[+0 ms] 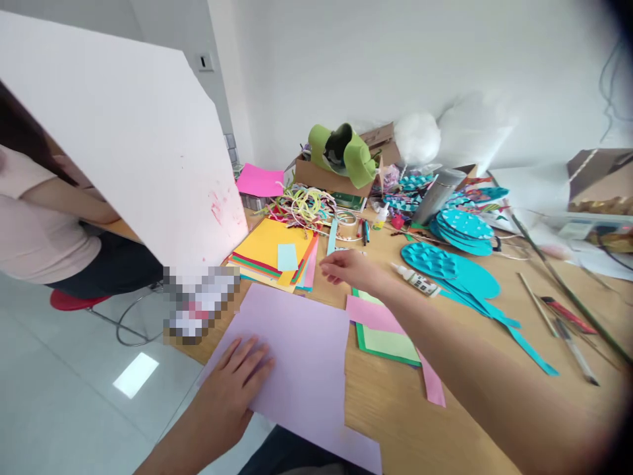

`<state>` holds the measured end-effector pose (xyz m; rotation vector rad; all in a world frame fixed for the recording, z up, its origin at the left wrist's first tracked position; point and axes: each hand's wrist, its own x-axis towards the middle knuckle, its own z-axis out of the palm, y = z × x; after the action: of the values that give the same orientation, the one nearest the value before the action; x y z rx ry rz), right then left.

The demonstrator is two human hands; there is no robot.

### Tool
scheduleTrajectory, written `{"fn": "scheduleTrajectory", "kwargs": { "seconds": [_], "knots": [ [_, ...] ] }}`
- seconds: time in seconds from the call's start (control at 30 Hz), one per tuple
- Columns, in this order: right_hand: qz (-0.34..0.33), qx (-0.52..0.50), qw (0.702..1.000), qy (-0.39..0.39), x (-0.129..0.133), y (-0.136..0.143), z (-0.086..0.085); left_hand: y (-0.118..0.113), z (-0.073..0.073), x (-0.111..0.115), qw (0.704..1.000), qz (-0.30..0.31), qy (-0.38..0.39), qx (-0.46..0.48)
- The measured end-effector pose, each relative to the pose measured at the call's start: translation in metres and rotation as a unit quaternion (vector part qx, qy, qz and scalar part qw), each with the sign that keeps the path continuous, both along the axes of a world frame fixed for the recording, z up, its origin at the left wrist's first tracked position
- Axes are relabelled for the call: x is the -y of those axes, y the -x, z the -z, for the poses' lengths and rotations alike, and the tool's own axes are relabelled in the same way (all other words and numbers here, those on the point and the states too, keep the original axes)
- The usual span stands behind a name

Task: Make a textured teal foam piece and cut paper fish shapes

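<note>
A sheet of light purple paper lies at the table's front edge, overhanging it, with a narrower tab at its lower right corner. My left hand rests flat on its left side, fingers spread. My right hand is stretched forward above the table, its fingers loosely bent with nothing visible in them. It is near a light blue paper strip and a stack of coloured paper topped by a yellow sheet. A small pale blue paper piece lies on that stack. Beneath my right forearm are green sheets and a pink strip.
A large white board stands at left, beside a seated person. A glue bottle, blue cutouts, a red cutter and a brush lie right. Behind are tangled cords, a metal flask and a cardboard box.
</note>
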<state>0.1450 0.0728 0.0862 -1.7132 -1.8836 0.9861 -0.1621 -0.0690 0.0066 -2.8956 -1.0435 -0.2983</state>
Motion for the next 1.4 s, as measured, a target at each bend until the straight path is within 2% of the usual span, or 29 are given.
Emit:
{"fn": "scheduleTrajectory", "kwargs": {
  "seconds": [0.17, 0.3, 0.43, 0.57, 0.7, 0.77, 0.87, 0.97, 1.1, 1.27, 1.4],
  "knots": [
    [0.022, 0.114, 0.993, -0.025, -0.053, 0.065, 0.024, 0.001, -0.017, -0.002, 0.992, 0.008, 0.122, -0.036],
    [0.080, 0.175, 0.981, -0.015, -0.074, 0.094, 0.035, 0.003, -0.039, -0.017, 0.990, -0.005, 0.143, -0.012],
    [0.106, 0.190, 0.976, 0.012, -0.085, 0.101, 0.039, -0.002, -0.066, -0.056, 0.993, -0.054, 0.105, 0.030],
    [0.114, 0.169, 0.978, 0.034, -0.090, 0.103, 0.044, -0.018, -0.083, -0.117, 0.993, -0.080, 0.075, 0.051],
    [0.132, 0.124, 0.983, 0.037, -0.093, 0.104, 0.047, -0.039, -0.075, -0.180, 0.984, -0.155, 0.090, -0.020],
    [0.147, 0.096, 0.984, 0.025, -0.094, 0.097, 0.043, -0.049, -0.065, -0.203, 0.982, -0.161, 0.092, -0.033],
    [0.168, 0.051, 0.984, 0.005, -0.092, 0.072, 0.034, -0.063, -0.051, -0.221, 0.984, -0.140, 0.094, -0.052],
    [0.170, 0.007, 0.985, 0.004, -0.081, 0.039, 0.027, -0.078, -0.044, -0.224, 0.986, -0.122, 0.090, -0.066],
    [0.154, -0.039, 0.987, 0.030, -0.051, 0.009, 0.031, -0.099, -0.041, -0.220, 0.983, -0.148, 0.070, -0.083],
    [0.136, -0.054, 0.988, 0.053, -0.016, 0.000, 0.044, -0.119, -0.039, -0.216, 0.976, -0.184, 0.060, -0.103],
    [0.115, -0.015, 0.991, 0.065, -0.006, -0.001, 0.049, -0.126, -0.043, -0.215, 0.971, -0.203, 0.064, -0.107]
  ]
}}
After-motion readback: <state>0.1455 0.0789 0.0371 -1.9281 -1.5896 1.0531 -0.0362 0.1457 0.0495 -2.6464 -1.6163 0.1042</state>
